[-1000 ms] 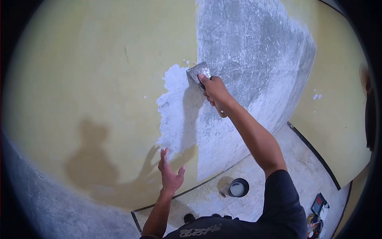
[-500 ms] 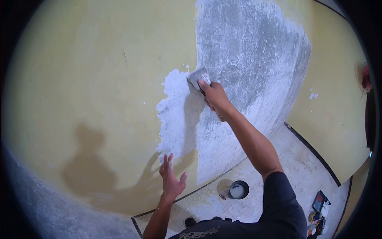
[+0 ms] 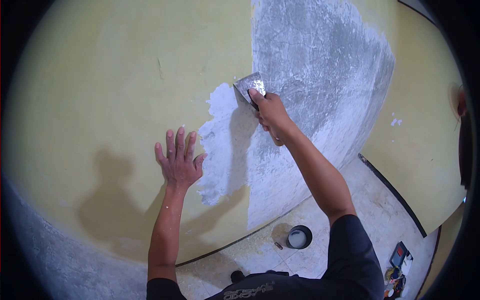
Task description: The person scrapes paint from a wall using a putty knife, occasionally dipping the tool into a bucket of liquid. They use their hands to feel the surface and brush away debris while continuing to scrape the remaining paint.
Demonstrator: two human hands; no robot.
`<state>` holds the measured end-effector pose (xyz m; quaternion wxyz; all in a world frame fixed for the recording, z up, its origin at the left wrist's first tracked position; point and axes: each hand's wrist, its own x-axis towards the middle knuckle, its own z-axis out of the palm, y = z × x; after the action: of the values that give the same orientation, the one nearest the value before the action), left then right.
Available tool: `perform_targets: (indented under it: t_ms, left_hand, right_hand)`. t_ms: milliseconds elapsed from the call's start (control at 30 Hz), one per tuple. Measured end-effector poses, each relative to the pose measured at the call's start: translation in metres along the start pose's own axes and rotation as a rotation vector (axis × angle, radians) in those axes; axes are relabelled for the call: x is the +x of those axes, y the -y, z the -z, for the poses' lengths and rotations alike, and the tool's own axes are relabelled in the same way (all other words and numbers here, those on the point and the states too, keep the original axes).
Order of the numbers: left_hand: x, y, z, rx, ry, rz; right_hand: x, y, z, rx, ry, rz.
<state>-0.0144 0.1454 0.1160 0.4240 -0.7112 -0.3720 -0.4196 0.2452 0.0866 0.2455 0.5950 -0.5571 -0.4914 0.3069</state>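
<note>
My right hand [image 3: 272, 112] grips a metal scraper [image 3: 250, 86] by its handle, the broad blade against the wall at the upper left edge of the grey area. My left hand [image 3: 179, 162] lies with fingers spread on the yellow wall [image 3: 125, 75], just left of a whitish patch [image 3: 217, 145] with a ragged edge. Right of that patch, a large grey and white area [image 3: 320, 65] of bare wall surface shows. The shadow of my right hand falls over the whitish patch below the blade.
A dark round container [image 3: 300, 237] with pale contents stands on the tiled floor [image 3: 300, 262], a small object [image 3: 278, 245] beside it. At the lower right are a tray [image 3: 398, 255] and several small items. A reddish object [image 3: 461, 102] shows at the far right.
My left hand has moved up and to the left and now has its fingers spread on the wall. The scraper in my right hand has shifted slightly upward.
</note>
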Motion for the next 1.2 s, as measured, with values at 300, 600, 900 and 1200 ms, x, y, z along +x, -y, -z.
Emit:
perform_targets:
  t_ms: [300,600,900,1200]
  left_hand:
    - [-0.007,0.001,-0.008,-0.05,-0.082,-0.02]
    - [-0.009,0.0,-0.008,-0.109,-0.113,-0.01]
    - [-0.01,0.001,-0.008,-0.149,-0.13,0.002]
    - [-0.008,0.0,-0.005,-0.182,-0.144,0.011]
  right_hand:
    - [-0.006,-0.016,-0.001,-0.005,0.005,-0.032]
    - [-0.006,-0.01,-0.015,0.151,0.028,-0.091]
    - [-0.013,-0.014,-0.006,0.106,0.049,-0.138]
    - [-0.015,0.002,-0.013,0.08,0.043,-0.151]
